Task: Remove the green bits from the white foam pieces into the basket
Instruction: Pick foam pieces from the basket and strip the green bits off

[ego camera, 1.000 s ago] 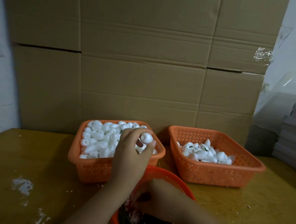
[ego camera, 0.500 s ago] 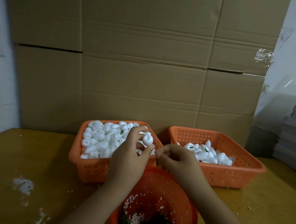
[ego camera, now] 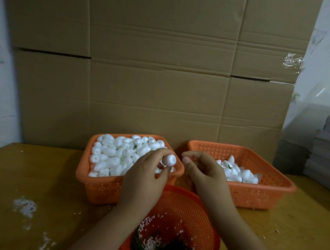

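— Head view: what's held?
— Left hand (ego camera: 143, 178) pinches a white egg-shaped foam piece (ego camera: 169, 160) above the round orange mesh basket (ego camera: 186, 207), whose near rim is cut off.
— Right hand (ego camera: 205, 174)?
— Fingers curled; whether they hold anything, I cannot tell.

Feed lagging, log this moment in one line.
left hand: holds foam piece | right hand: curled, contents unclear | round basket: green bits

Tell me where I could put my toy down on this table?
Bare table lies left of the left basket, though white crumbs speckle it. Another bare patch lies right of the round basket, in front of the right basket. The middle is crowded: both hands, left and right, work between the baskets.
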Tool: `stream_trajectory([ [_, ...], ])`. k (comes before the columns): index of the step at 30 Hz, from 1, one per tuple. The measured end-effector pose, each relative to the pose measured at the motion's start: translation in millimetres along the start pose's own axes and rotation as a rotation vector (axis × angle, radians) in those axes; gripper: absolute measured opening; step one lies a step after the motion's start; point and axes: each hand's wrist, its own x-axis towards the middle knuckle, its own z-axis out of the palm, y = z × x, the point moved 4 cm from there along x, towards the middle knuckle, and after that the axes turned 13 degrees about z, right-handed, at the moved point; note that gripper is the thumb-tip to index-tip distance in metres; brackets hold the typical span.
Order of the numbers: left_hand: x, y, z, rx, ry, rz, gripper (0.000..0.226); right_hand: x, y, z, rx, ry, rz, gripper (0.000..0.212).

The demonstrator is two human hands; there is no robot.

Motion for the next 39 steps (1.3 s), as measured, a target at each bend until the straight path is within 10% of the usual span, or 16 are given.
stream_trajectory([
  [20, -2.9, 9.0, -0.9, 0.182, -0.012, 0.169, 0.036, -1.5, 4.3, 0.4, -0.281, 0.083, -0.168, 0.021],
  [39, 0.7, 10.9, -1.9, 0.136, -0.049, 0.121, 0.039, 3.6, 8.1, -3.3, -0.004, 0.023, -0.053, 0.008],
])
